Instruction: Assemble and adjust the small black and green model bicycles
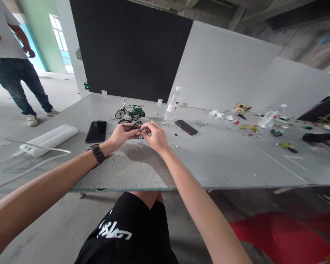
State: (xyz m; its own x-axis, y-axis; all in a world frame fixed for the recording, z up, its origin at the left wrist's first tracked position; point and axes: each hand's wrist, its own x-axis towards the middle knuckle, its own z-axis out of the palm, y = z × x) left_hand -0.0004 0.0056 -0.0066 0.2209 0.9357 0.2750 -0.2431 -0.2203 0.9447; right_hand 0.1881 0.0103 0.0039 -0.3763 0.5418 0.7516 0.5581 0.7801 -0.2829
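My left hand (121, 135) and my right hand (155, 136) meet above the grey table (209, 161), both pinching a small black model bicycle (135, 127). The left hand grips its left end, the right hand closes on the wheel at its right end. A black watch sits on my left wrist. A finished green model bicycle (129, 111) stands upright just behind the one I hold. Small loose parts lie on the table close to my right hand.
A dark phone (96, 131) lies left of my hands, another phone (186, 127) to the right, with a water bottle (172, 104) behind. A white power strip (48, 139) with cables sits far left. Scattered small parts lie at the right. A person (11, 55) stands at back left.
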